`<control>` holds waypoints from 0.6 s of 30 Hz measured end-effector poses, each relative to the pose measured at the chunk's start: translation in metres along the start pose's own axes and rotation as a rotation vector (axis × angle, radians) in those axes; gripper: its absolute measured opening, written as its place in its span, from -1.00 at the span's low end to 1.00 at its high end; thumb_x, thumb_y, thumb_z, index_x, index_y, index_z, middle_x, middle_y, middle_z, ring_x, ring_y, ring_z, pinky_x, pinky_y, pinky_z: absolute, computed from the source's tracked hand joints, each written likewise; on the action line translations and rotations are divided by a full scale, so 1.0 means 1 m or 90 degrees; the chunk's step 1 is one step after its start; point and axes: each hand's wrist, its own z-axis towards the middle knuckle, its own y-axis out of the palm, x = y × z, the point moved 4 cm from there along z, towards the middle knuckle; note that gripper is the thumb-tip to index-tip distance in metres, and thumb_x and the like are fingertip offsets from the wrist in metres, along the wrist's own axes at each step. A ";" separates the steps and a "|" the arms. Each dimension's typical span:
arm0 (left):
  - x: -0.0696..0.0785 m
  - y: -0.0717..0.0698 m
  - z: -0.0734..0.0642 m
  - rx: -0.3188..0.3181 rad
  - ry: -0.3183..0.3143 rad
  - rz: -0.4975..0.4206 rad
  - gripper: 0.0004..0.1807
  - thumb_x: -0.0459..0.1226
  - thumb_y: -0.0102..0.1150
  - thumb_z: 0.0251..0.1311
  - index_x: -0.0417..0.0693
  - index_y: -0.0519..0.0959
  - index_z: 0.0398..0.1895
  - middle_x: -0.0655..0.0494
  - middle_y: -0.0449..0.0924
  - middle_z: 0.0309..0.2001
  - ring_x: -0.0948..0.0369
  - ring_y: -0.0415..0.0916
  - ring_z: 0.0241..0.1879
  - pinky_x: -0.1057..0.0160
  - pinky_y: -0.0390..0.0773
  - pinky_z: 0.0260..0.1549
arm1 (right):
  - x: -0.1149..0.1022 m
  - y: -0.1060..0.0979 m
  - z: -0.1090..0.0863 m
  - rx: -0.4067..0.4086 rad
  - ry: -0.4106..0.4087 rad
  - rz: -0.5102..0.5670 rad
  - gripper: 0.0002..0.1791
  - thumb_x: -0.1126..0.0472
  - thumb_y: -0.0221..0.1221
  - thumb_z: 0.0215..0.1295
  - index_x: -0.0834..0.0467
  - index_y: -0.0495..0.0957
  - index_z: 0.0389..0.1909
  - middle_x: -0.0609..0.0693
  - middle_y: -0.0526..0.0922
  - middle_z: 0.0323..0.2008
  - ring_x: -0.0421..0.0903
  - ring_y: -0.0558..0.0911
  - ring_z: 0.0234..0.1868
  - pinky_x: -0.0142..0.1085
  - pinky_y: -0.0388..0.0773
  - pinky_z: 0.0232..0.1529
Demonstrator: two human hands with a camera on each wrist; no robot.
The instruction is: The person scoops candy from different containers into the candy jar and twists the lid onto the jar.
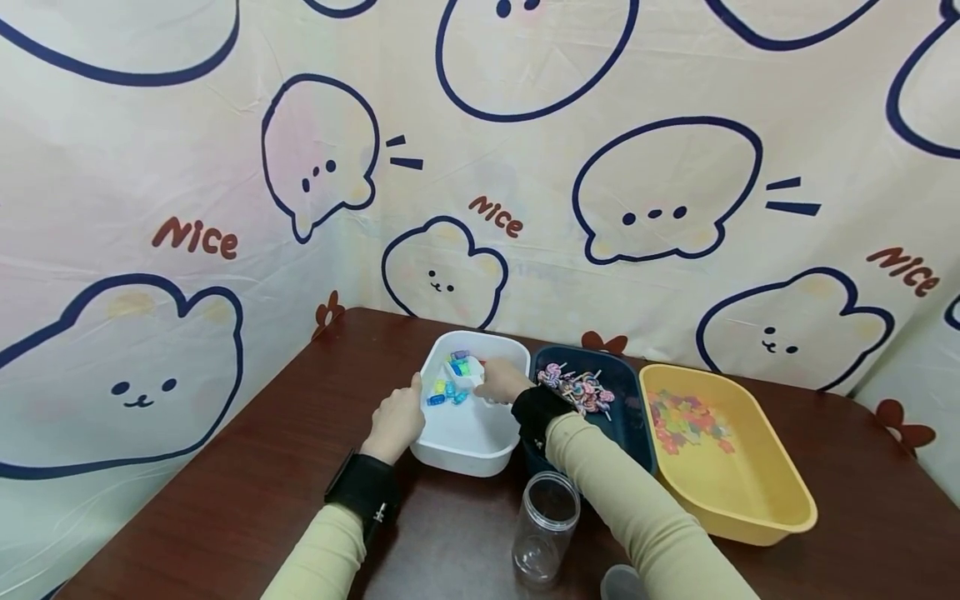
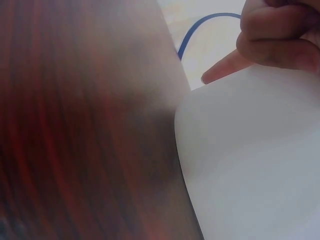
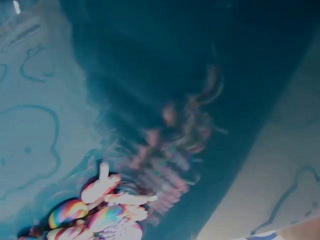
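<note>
"Cream sleeves (image 1: 630,504) enter from five and seven o'clock; beyond them?"

"Right hand (image 1: 501,382): inside the white tray (image 1: 468,432), at two o'clock, grasping a small white scoop (image 1: 469,382) bearing blue and green pieces (image 1: 459,367). Left hand (image 1: 396,421): at the tray's nine o'clock rim, fingers bent; whether gripping, I cannot tell."

"And the clear jar (image 1: 543,535)?"

"Upright, at the tray's five o'clock."

From frame centre rightward stand left tub (image 1: 468,433), pieces (image 1: 437,400) inside, middle tub (image 1: 632,425), lollipops (image 1: 592,395) inside, and right tub (image 1: 750,475); jar (image 1: 542,546) before middle tub, lower centre.
</note>
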 end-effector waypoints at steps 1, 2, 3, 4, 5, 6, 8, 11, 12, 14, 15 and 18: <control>0.000 0.000 0.000 0.001 0.001 0.001 -0.37 -0.44 0.10 0.40 -0.32 0.25 0.52 -0.36 0.59 0.16 -0.07 0.60 -0.23 -0.02 0.67 -0.21 | 0.002 0.001 0.001 -0.006 0.004 0.000 -0.82 0.28 0.25 0.40 0.38 0.65 -0.25 -0.06 0.38 -0.66 -0.18 0.38 -0.64 -0.45 0.29 -0.58; -0.001 -0.001 0.000 0.002 0.002 0.002 -0.37 -0.44 0.09 0.40 -0.32 0.25 0.52 -0.36 0.59 0.16 -0.06 0.60 -0.23 -0.02 0.67 -0.21 | 0.003 0.002 0.002 -0.010 0.008 -0.001 -0.82 0.28 0.24 0.41 0.37 0.62 -0.28 -0.05 0.38 -0.66 -0.19 0.37 -0.66 -0.45 0.29 -0.60; -0.001 -0.001 0.000 0.002 0.002 0.003 -0.37 -0.44 0.09 0.40 -0.32 0.25 0.52 -0.36 0.59 0.16 -0.06 0.60 -0.24 -0.01 0.66 -0.22 | 0.004 0.003 0.003 -0.011 0.007 -0.002 -0.83 0.29 0.23 0.42 0.36 0.60 -0.28 -0.05 0.38 -0.65 -0.19 0.37 -0.67 -0.45 0.29 -0.61; -0.001 -0.001 0.000 0.000 0.002 0.001 -0.37 -0.43 0.09 0.41 -0.31 0.25 0.52 -0.36 0.58 0.16 -0.06 0.59 -0.24 -0.01 0.66 -0.22 | 0.006 0.004 0.004 -0.012 0.008 -0.003 -0.85 0.29 0.22 0.43 0.34 0.58 -0.26 -0.04 0.38 -0.63 -0.19 0.38 -0.67 -0.45 0.30 -0.63; -0.001 -0.001 0.000 0.000 0.002 0.003 -0.37 -0.43 0.09 0.41 -0.31 0.25 0.52 -0.35 0.59 0.16 -0.05 0.59 -0.25 0.00 0.66 -0.24 | 0.007 0.005 0.004 -0.013 0.009 -0.003 -0.86 0.30 0.21 0.44 0.34 0.56 -0.24 -0.03 0.38 -0.61 -0.19 0.38 -0.68 -0.45 0.30 -0.63; -0.001 0.000 0.000 0.000 0.003 0.003 -0.37 -0.43 0.09 0.41 -0.32 0.25 0.52 -0.36 0.59 0.16 -0.05 0.59 -0.26 0.00 0.65 -0.25 | 0.008 0.006 0.004 -0.012 0.006 -0.006 -0.86 0.31 0.20 0.44 0.34 0.55 -0.23 -0.02 0.39 -0.60 -0.19 0.39 -0.68 -0.46 0.31 -0.64; 0.000 0.000 -0.001 0.000 0.005 0.001 -0.37 -0.43 0.10 0.41 -0.32 0.25 0.52 -0.35 0.59 0.16 -0.04 0.59 -0.26 0.01 0.65 -0.25 | 0.009 0.006 0.004 -0.011 0.003 -0.007 -0.87 0.31 0.19 0.44 0.34 0.53 -0.20 -0.01 0.40 -0.56 -0.19 0.40 -0.67 -0.47 0.32 -0.64; 0.000 -0.001 -0.001 0.003 0.009 -0.002 -0.36 -0.43 0.10 0.40 -0.32 0.25 0.52 -0.36 0.59 0.15 -0.04 0.59 -0.26 0.01 0.65 -0.26 | 0.007 0.005 0.003 -0.016 -0.001 -0.014 -0.86 0.33 0.18 0.44 0.37 0.56 -0.22 -0.01 0.42 -0.57 -0.21 0.41 -0.71 -0.50 0.33 -0.66; 0.000 -0.001 -0.001 0.004 0.012 -0.001 -0.37 -0.43 0.11 0.40 -0.33 0.25 0.51 -0.36 0.59 0.15 -0.05 0.59 -0.26 0.01 0.65 -0.26 | 0.006 0.004 0.003 -0.019 -0.002 -0.017 -0.86 0.33 0.18 0.44 0.38 0.57 -0.22 -0.01 0.43 -0.57 -0.23 0.42 -0.72 -0.51 0.33 -0.67; -0.001 -0.001 -0.001 0.004 0.013 -0.004 -0.37 -0.43 0.10 0.41 -0.33 0.24 0.52 -0.36 0.58 0.16 -0.06 0.60 -0.23 -0.02 0.67 -0.22 | 0.005 0.003 0.002 -0.025 0.003 -0.008 -0.85 0.35 0.17 0.45 0.41 0.58 -0.17 0.00 0.44 -0.55 -0.23 0.43 -0.74 -0.52 0.34 -0.69; -0.001 -0.002 -0.002 0.004 0.012 -0.005 -0.37 -0.43 0.10 0.41 -0.34 0.24 0.51 -0.36 0.58 0.16 -0.07 0.61 -0.22 -0.03 0.68 -0.20 | 0.005 0.003 0.001 -0.025 0.004 -0.004 -0.83 0.35 0.16 0.45 0.42 0.59 -0.13 0.01 0.46 -0.53 -0.23 0.44 -0.74 -0.52 0.36 -0.69; 0.000 -0.002 -0.002 0.005 0.012 -0.006 -0.38 -0.43 0.10 0.41 -0.34 0.25 0.51 -0.37 0.58 0.17 -0.09 0.62 -0.19 -0.06 0.69 -0.15 | 0.008 0.005 0.005 -0.025 0.013 0.015 -0.78 0.37 0.15 0.45 0.43 0.57 -0.01 0.07 0.53 -0.43 -0.20 0.50 -0.71 -0.47 0.47 -0.65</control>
